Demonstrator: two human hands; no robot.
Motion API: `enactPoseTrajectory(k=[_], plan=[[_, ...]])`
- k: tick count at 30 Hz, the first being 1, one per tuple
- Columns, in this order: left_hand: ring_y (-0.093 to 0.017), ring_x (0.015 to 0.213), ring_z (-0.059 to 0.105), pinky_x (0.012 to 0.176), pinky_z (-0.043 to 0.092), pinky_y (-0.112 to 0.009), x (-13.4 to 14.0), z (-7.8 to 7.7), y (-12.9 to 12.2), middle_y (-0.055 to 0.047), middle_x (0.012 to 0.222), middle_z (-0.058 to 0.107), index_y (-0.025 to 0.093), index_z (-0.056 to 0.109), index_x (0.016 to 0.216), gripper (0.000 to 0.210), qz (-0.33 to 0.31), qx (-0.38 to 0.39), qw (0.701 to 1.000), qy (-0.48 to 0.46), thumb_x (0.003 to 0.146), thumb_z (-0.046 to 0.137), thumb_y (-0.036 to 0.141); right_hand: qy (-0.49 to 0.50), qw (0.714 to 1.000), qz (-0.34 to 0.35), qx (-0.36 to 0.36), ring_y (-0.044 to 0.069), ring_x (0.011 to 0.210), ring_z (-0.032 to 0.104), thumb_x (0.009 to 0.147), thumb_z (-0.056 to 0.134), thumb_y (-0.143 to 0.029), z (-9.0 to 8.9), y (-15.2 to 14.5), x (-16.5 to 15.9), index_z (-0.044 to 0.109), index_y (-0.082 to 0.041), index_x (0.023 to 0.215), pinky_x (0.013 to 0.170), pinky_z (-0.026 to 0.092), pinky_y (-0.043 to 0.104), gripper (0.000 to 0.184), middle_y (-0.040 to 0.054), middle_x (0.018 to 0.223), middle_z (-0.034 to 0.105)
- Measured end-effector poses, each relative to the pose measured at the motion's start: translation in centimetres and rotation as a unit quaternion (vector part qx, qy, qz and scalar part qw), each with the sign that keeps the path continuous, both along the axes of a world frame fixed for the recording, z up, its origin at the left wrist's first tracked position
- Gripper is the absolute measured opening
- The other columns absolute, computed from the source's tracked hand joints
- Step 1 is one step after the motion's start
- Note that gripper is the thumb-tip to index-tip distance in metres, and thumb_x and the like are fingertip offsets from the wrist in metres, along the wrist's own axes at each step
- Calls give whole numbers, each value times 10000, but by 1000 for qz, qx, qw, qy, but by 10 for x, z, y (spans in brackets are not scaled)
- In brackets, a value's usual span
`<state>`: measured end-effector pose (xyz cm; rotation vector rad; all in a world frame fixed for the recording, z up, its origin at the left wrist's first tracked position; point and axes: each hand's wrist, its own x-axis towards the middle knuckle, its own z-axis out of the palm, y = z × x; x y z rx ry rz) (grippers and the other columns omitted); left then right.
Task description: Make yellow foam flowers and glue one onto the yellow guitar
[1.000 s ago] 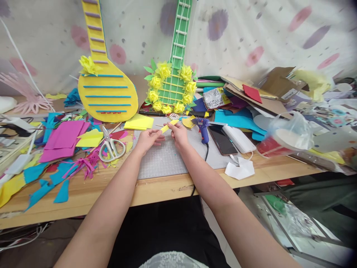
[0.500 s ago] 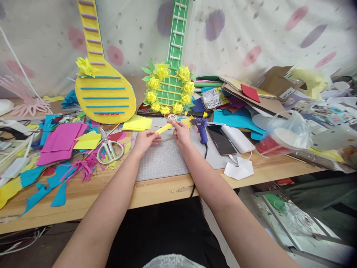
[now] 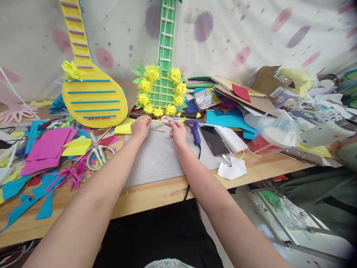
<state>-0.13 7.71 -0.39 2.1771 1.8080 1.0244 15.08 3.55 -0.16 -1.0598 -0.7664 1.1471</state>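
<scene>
"Fingers [image 3: 173, 124], condition?"
"Narrow: left hand [image 3: 140, 128] and right hand [image 3: 177, 134] each pinch the yellow strip [image 3: 156, 120], seen nearly edge-on between them."
"Surroundings?"
"Glue gun [image 3: 194, 131], three o'clock from the right hand; scissors [image 3: 97, 149], eight o'clock from the left."

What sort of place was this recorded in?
Most likely a craft workspace, though whose is unclear: scissors and a glue gun lie among cut coloured paper, and a green guitar-shaped piece trimmed with yellow flowers stands behind.
</scene>
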Motion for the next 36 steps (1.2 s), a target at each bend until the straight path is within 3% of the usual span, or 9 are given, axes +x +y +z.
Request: enactPoseTrajectory(k=[4,10,14,18,21,27,33,36], plan=[[-263,1173,503,1029,308,-380,-12,-11,9,-74,1177,633,225,675,970,298,-36,-31,998,28,746,517,108,8,1000,3,-7,17,334,283,796,535,-280,0,0,0,571,-163,834,370,241,202,128,46,812,723],[-232,1156,519,999,365,-342,-41,9,2,-54,1245,595,201,599,1169,416,-12,-38,994,102,776,485,129,-1,1000,0,-29,15,344,251,817,517,-253,0,0,-1,536,-165,814,375,227,182,90,6,705,692],[-219,1036,584,902,432,-329,-61,17,-10,-53,1127,649,206,616,1124,337,13,-71,988,138,826,459,207,-17,999,5,-49,20,362,268,806,533,-237,-3,1,-3,508,-171,793,388,249,174,72,-25,654,654],[-245,1086,561,902,429,-332,-74,11,-22,-77,1141,644,195,644,1083,315,11,-88,974,208,826,494,300,-40,998,21,-53,28,377,290,790,549,-236,-6,1,-5,511,-171,801,395,257,177,76,-41,635,622],[-252,1100,556,904,421,-340,-76,8,-27,-76,1156,643,210,644,1101,332,9,-91,963,252,832,484,323,-62,996,36,-46,29,386,292,784,556,-255,-8,0,-7,511,-171,798,400,259,179,97,-43,637,612],[-274,974,613,755,443,-351,-72,13,-27,-78,1051,686,237,686,1013,334,42,-117,942,313,861,407,341,-95,993,40,-52,34,397,288,790,535,-275,-9,0,-8,498,-176,801,416,276,184,106,-36,673,622],[-284,920,628,729,442,-363,-74,11,-26,-91,984,700,217,684,992,334,87,-91,959,254,862,407,351,-111,992,45,-48,41,411,304,794,528,-310,-10,0,-7,506,-179,810,427,289,191,134,-25,696,627],[-261,941,617,786,440,-367,-75,13,-28,-92,1002,689,196,655,998,318,112,15,979,167,872,398,335,-130,990,46,-37,45,425,324,797,519,-329,-13,1,-7,510,-180,828,441,303,198,153,-13,720,629]])
